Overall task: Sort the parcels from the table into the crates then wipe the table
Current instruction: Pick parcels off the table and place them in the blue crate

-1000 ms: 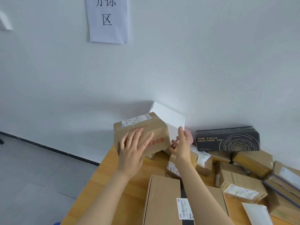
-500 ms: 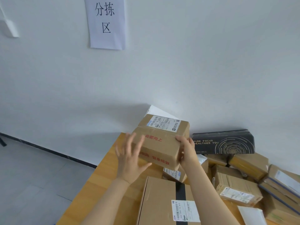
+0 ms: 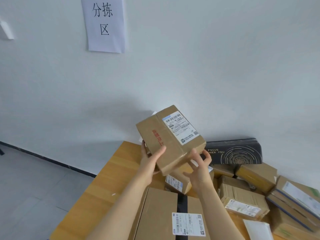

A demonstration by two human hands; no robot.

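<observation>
Brown cardboard parcel, label up, is held tilted above the table's far corner in the sorting step. The left grip wraps its left edge, thumb across the top; the right grip cups its lower right corner, fingers curled beneath. No crate is in view: the next move likely calls for reading the label, then turning from the table to find one.

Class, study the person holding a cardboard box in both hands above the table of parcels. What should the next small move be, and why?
Probably read the label before carrying the box off. The left hand and right hand grip it clear of the table, the label faces the camera, and no crate is in view, so the label likely decides where it goes.
</observation>
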